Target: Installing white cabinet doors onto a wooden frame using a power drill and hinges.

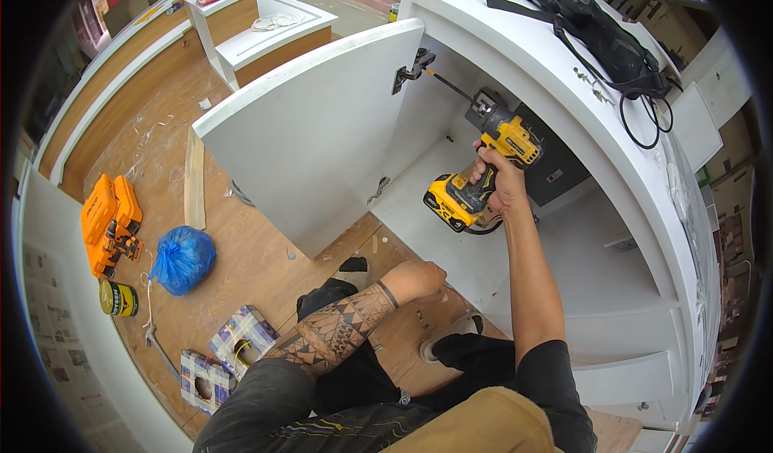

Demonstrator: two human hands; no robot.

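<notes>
My right hand [506,181] is wrapped round the grip of a yellow and black cordless drill [509,137]. Its long bit points up and left, with the tip at or very near the upper hinge [413,70] of a white cabinet door [314,123]; whether they touch I cannot tell. The door stands swung out from the white cabinet [439,203], and a lower hinge [378,190] shows near its bottom edge. Above my lap, my left hand [412,281] is closed with its fingers curled under; anything inside it is hidden.
On the wooden floor to the left lie an orange tool case [98,211], a small drill [121,242], a can [118,298], a blue plastic bag [183,260] and checkered boxes [241,339]. A wood strip [195,181] lies behind. A black bag [608,38] rests on the curved white top.
</notes>
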